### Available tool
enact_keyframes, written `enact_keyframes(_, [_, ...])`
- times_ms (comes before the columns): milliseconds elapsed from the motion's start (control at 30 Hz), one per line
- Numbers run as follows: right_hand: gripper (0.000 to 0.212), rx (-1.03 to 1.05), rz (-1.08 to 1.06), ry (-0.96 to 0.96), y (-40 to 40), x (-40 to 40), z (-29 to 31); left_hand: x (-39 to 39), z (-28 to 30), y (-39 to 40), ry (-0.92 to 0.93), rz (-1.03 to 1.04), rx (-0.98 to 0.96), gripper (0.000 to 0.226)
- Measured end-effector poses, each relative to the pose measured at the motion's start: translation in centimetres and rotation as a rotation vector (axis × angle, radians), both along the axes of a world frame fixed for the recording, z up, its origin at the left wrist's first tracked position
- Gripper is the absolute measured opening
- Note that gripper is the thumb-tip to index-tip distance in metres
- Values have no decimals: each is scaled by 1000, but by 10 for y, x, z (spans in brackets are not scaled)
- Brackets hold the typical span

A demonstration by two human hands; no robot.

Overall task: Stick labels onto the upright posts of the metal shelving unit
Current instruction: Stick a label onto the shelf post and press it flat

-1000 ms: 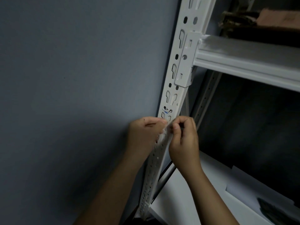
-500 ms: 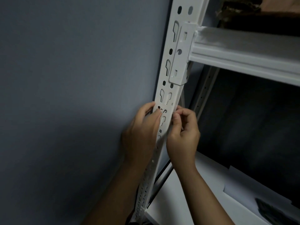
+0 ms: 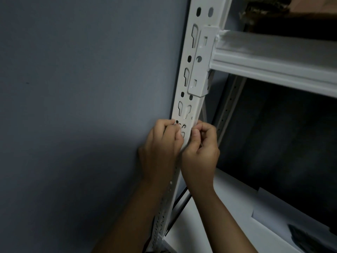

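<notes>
Between the two sets of fingertips: label [image 3: 182,127], thin pale strip with dark handwritten marks, lying flat on the post [image 3: 189,75]. Its long axis runs across the post. Post is white painted metal, smooth, punched with keyhole slots and round holes; long axis runs up, leaning right toward the top. Left hand [image 3: 161,148] has fingers curled, tips on the label's left edge. Right hand [image 3: 201,150] pinches the right edge, thumb against curled fingers. Just above the fingers: white beam bracket [image 3: 201,64].
</notes>
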State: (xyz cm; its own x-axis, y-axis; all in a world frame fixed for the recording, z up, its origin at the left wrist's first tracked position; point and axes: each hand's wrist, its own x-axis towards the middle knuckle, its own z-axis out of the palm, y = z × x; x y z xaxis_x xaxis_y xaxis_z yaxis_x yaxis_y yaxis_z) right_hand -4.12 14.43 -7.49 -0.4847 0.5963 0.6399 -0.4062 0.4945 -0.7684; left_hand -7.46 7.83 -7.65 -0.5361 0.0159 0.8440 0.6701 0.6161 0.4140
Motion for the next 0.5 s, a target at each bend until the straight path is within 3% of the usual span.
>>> enact_keyframes(167, [21,-7,7,-22,3,0,0,-3,0,-3,-2,-37,19,23])
enact_keyframes(333, [16,-27,14,-42,5,0,-2,-3,1,-13,24,-80,-83,33])
enact_keyframes(500, [25,-30,0,-47,2,-2,-3,-6,1,-12,67,-55,-127,29])
